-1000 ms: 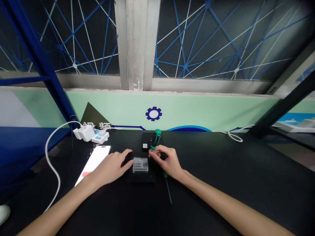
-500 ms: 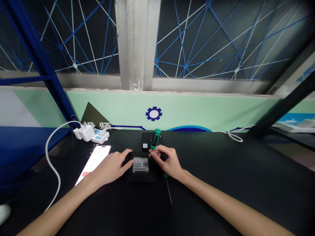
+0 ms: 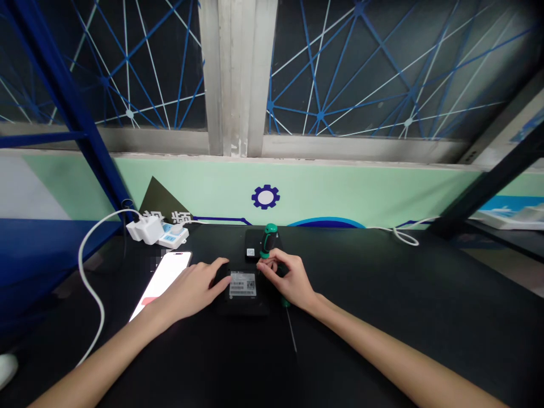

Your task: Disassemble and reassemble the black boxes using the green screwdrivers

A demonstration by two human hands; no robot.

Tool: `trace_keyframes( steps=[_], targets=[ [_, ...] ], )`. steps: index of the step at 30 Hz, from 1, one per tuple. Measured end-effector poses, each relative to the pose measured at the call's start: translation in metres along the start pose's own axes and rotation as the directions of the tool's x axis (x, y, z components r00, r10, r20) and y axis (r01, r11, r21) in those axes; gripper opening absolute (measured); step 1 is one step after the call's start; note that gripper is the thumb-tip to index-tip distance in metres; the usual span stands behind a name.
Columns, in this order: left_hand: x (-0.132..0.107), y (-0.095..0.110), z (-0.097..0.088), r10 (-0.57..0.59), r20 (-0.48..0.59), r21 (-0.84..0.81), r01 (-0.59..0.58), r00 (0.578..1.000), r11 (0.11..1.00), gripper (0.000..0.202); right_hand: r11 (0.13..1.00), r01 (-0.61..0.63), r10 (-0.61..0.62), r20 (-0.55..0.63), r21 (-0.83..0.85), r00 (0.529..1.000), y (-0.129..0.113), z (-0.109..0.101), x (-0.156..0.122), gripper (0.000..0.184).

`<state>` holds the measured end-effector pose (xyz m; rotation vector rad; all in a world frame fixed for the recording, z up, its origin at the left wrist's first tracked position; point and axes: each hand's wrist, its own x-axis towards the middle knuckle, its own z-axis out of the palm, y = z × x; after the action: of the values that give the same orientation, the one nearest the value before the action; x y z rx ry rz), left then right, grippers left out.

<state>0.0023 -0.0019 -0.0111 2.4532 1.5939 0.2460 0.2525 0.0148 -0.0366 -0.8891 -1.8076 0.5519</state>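
Clock centred on the flat black rectangular case with a white printed label, twelve toward the wall; case lies on the matte black tabletop, label up, between both hands.

Left hand, at nine: I see the forearm entering from eight, palm down; thumb and forefinger parted, forefinger at the case's far left corner, thumb on the top beside the label; remaining fingers mostly hidden from me.

Right hand, near three: forearm in from four, wrist low; thumb and fingertips pinched together on the lower end of the green-and-black handled screwdriver; handle stands nearly upright at one, leaning slightly right; I cannot tell whether its tip meets the case.

Second green-handled screwdriver with a thin metal shaft lies at four, partly under the right hand, shaft toward five; smaller black box with a white sticker just past twelve; lit white-screened phone at nine, beside the left hand; white power strip at ten.
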Motion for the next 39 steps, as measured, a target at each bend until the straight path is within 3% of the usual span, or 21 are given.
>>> trace_keyframes(
  steps=[8,21,28,39],
  targets=[
    [-0.0007,0.0003,-0.0002,0.011,-0.004,0.017,-0.011,1.0,1.0,0.052,0.998,0.068,-0.068,0.04,-0.016,0.997,-0.0015,-0.0031,-0.0004,0.015],
    [-0.0013,0.0021,-0.0029,0.012,-0.008,0.02,-0.012,1.0,1.0,0.053,0.998,0.021,-0.022,-0.004,-0.059,1.0,0.0016,0.0001,-0.0016,0.018],
    [-0.0014,0.0013,-0.0015,0.011,0.008,-0.005,-0.011,1.0,1.0,0.05,1.0,0.006,-0.002,-0.12,0.031,0.993,-0.0018,-0.0006,-0.0022,0.017],
    [-0.0011,-0.0029,0.0,0.032,-0.004,0.005,-0.032,0.999,0.999,0.054,0.971,-0.097,0.121,-0.101,0.217,0.987,0.003,-0.0007,-0.0042,0.021]
  ],
)
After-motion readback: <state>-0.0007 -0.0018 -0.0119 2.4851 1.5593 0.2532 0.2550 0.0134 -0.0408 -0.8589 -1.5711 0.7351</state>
